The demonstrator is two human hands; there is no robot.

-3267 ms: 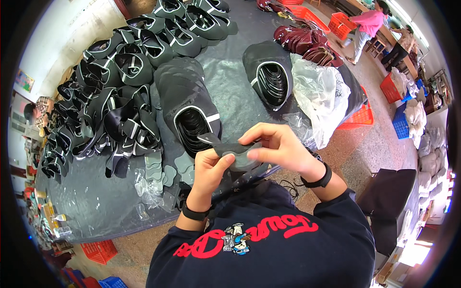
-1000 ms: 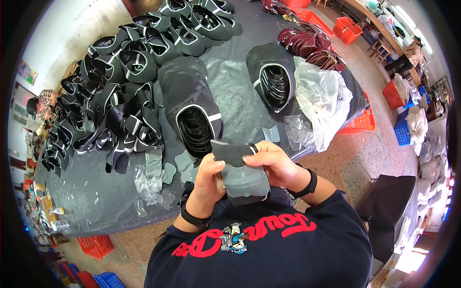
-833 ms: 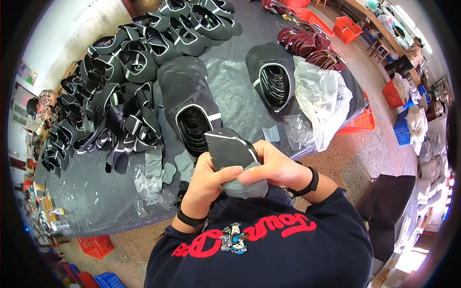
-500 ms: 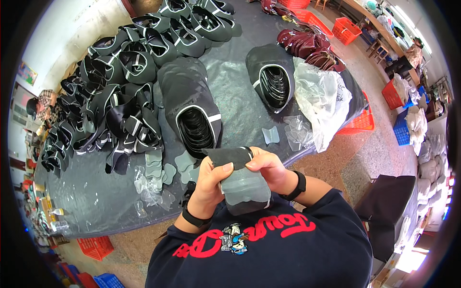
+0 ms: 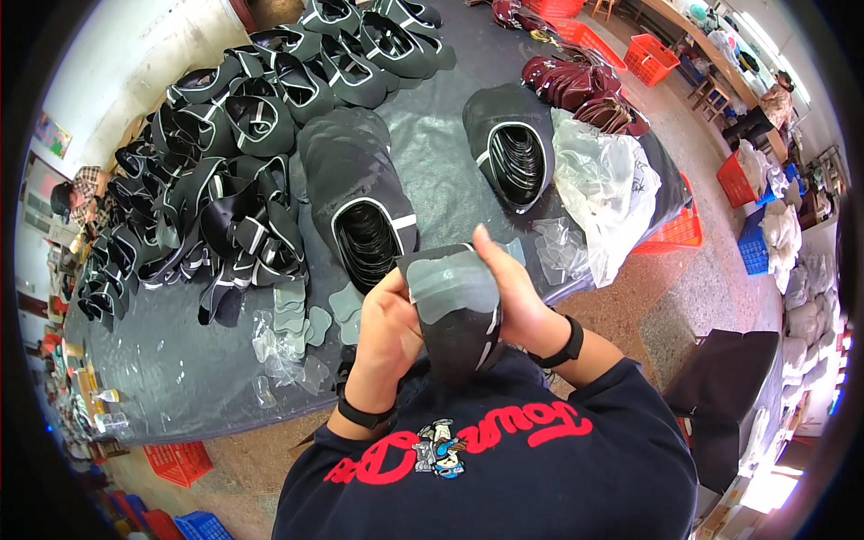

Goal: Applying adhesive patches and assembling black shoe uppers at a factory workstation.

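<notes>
A black shoe upper (image 5: 457,340) hangs between my hands, close to my chest. Across its upper end lies a smooth grey stiffener piece (image 5: 454,286) with a wavy edge. My left hand (image 5: 387,328) grips the upper's left side, fingers curled. My right hand (image 5: 522,301) supports the right side, its thumb pointing up and its other fingers mostly hidden behind the upper. Just beyond, a nested stack of black uppers with white piping (image 5: 346,171) rests on the table. More grey stiffener pieces (image 5: 290,310) lie left of my hands, beside crumpled clear plastic (image 5: 274,346).
Many loose black uppers (image 5: 243,207) cover the table's left and far side. Another nested stack (image 5: 508,126), a white plastic bag (image 5: 601,184) and dark red pieces (image 5: 576,90) lie right. Red baskets (image 5: 673,220) stand below the edge. Two people (image 5: 85,198) are farther off.
The upper has turned in my hands, so the grey piece now sits at its top end instead of lower down. My right thumb has lifted off the front and points upward.
</notes>
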